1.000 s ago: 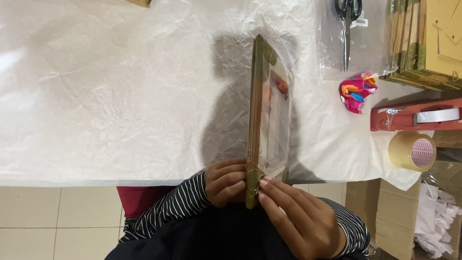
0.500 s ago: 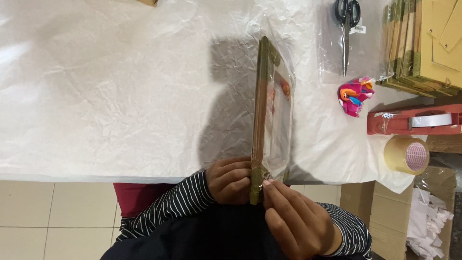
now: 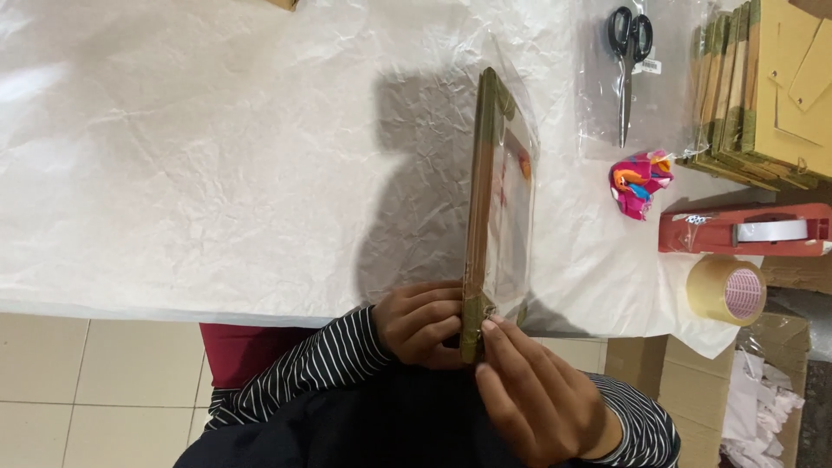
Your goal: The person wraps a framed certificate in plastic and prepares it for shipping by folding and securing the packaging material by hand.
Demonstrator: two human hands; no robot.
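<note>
Cardboard frame (image 3: 479, 208) stands on edge at the table's (image 3: 173, 173) near side; I grip its lower end, left hand (image 3: 422, 322) curled tight, right hand (image 3: 542, 399) pinching, clear wrap (image 3: 511, 217) sheathing it.

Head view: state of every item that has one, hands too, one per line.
Flat cardboard packet: stood on edge, in clear plastic wrap, held at its near end.
Left hand: gripping the packet's near end.
Right hand: fingertips pressing the packet's near corner.
Scissors: closed, lying flat.
Tape dispenser: lying on the table, roll loaded.
Roll of tape: loose at the table edge.
Cardboard stack: piled at the table's right.
</note>
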